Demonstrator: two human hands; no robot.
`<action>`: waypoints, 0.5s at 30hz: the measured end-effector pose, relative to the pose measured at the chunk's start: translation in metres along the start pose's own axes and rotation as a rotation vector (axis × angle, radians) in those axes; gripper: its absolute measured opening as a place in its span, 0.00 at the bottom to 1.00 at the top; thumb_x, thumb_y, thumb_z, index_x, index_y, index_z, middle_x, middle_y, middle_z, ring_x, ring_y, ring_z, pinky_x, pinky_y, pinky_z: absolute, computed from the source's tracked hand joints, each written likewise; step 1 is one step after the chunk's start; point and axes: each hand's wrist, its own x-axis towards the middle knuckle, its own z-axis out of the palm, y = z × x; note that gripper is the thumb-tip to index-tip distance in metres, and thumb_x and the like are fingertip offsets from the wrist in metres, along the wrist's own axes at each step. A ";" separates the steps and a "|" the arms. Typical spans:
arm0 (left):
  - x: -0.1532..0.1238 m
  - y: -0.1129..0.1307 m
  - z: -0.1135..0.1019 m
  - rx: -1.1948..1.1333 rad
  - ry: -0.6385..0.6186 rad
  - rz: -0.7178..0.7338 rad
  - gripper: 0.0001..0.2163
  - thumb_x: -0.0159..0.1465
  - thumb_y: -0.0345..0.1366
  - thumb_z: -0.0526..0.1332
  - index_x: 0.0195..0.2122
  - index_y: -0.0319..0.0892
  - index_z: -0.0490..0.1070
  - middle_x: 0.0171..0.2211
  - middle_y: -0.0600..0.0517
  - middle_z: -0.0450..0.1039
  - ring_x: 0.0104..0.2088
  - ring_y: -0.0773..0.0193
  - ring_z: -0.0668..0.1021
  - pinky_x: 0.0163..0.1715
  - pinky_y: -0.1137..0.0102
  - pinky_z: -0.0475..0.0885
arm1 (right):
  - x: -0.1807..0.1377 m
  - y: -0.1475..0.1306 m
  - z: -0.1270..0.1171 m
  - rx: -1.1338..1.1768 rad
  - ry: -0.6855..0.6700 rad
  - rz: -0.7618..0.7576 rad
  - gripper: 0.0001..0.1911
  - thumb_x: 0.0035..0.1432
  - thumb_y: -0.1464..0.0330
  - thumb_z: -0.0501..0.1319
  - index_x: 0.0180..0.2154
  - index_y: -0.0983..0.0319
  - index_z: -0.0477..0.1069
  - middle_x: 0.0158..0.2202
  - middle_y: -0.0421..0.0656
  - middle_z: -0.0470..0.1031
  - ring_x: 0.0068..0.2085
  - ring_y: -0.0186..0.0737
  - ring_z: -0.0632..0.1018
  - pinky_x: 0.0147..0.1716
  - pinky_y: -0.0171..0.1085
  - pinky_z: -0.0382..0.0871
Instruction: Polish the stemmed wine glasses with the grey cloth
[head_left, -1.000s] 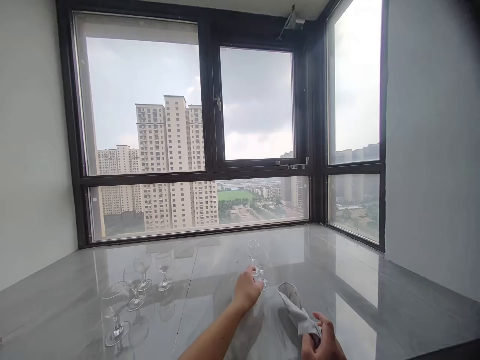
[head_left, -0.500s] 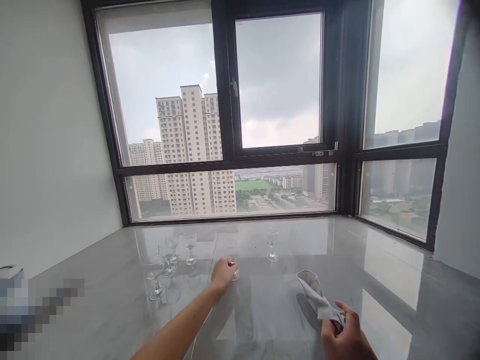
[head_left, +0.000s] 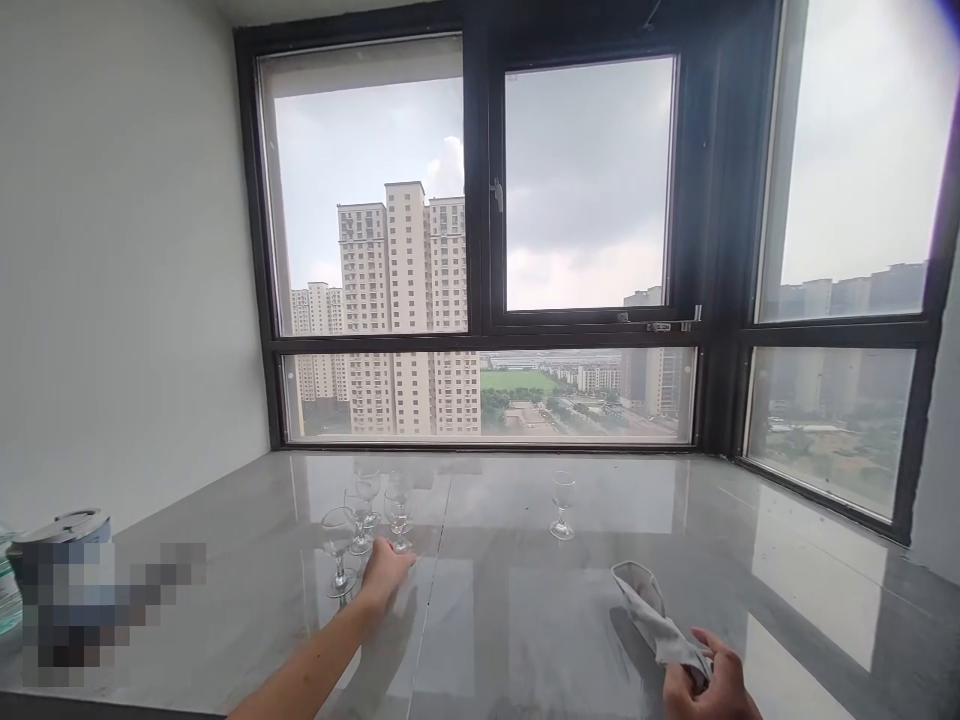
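Note:
My left hand [head_left: 386, 572] is closed at the foot of a small clear stemmed glass [head_left: 398, 512], which stands upright at the right side of a group on the grey sill. Close by on the left is another stemmed glass [head_left: 339, 540], with several more just behind, partly overlapping. My right hand [head_left: 709, 680] grips a folded grey cloth [head_left: 651, 612], its loose end pointing away over the surface. One single glass [head_left: 562, 508] stands apart, beyond the hands and between them.
Glossy grey tiles cover the wide sill [head_left: 517, 610]. A dark-framed window [head_left: 480, 342] rises along its back edge. At the far left stands a can [head_left: 71, 528], partly pixelated, with a clear greenish container [head_left: 9, 585] beside it.
My left hand has moved left with the glass, from the middle of the sill to the group. The camera view has turned slightly left. My right hand still holds the cloth.

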 end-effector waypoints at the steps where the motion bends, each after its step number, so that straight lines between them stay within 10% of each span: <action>1: -0.010 0.003 0.006 -0.003 -0.046 0.034 0.07 0.57 0.32 0.61 0.26 0.45 0.60 0.19 0.61 0.59 0.23 0.66 0.68 0.25 0.72 0.57 | -0.001 -0.003 -0.002 -0.033 -0.012 0.021 0.26 0.57 0.58 0.48 0.55 0.59 0.61 0.46 0.54 0.77 0.41 0.56 0.81 0.37 0.46 0.72; 7: -0.049 0.079 0.090 -0.031 -0.322 0.312 0.05 0.54 0.31 0.64 0.26 0.42 0.68 0.24 0.58 0.70 0.27 0.67 0.72 0.26 0.74 0.60 | -0.004 -0.014 -0.014 -0.102 -0.061 0.098 0.24 0.58 0.59 0.49 0.55 0.57 0.63 0.50 0.52 0.77 0.42 0.54 0.81 0.32 0.43 0.71; 15: -0.028 0.209 0.216 -0.058 -0.270 0.319 0.21 0.54 0.33 0.66 0.51 0.39 0.71 0.49 0.42 0.76 0.50 0.54 0.75 0.42 0.70 0.67 | -0.005 -0.006 0.006 -0.079 0.099 0.048 0.21 0.60 0.61 0.46 0.52 0.57 0.65 0.47 0.51 0.79 0.40 0.51 0.81 0.34 0.42 0.71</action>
